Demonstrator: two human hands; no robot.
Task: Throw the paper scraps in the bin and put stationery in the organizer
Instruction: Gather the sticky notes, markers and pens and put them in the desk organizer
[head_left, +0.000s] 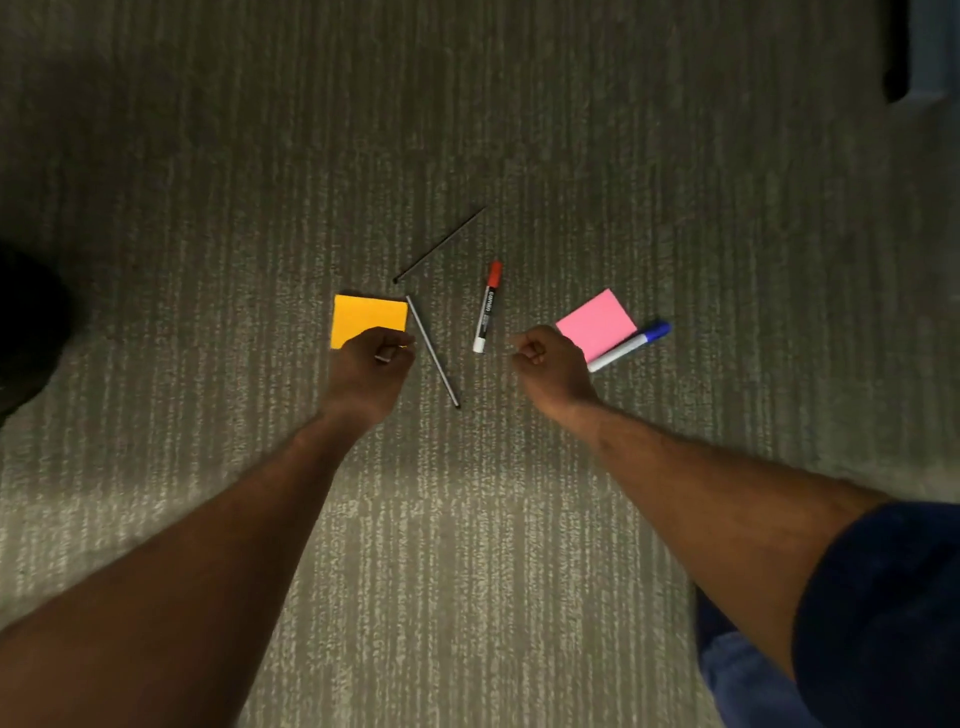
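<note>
On the carpeted floor (519, 130), the stationery lies in a loose row just ahead of both hands, and no bin or organizer is in view. The left hand (374, 358) hangs with its fingers curled over the near corner of the orange sticky pad (366, 314). A small pale glint shows at its fingers, but whether it pinches anything cannot be told. The right hand (550, 358) is closed in a loose fist with nothing visible in it, covering the near corner of the pink sticky pad (597, 317). Between the two hands lie the grey pencil (432, 351) and the red marker (487, 306). The pencil's long axis runs diagonally from the orange pad's far right corner back toward the person, just beside the left hand, so that hand is the nearer one. The marker lies almost straight away from the person, red cap far and white end near, closer to the right hand. A blue marker (629, 345) lies against the pink pad's right side, also on the right hand's side. A thin dark stick (439, 244) lies farther out, slanting away to the right, well apart from either hand.
</note>
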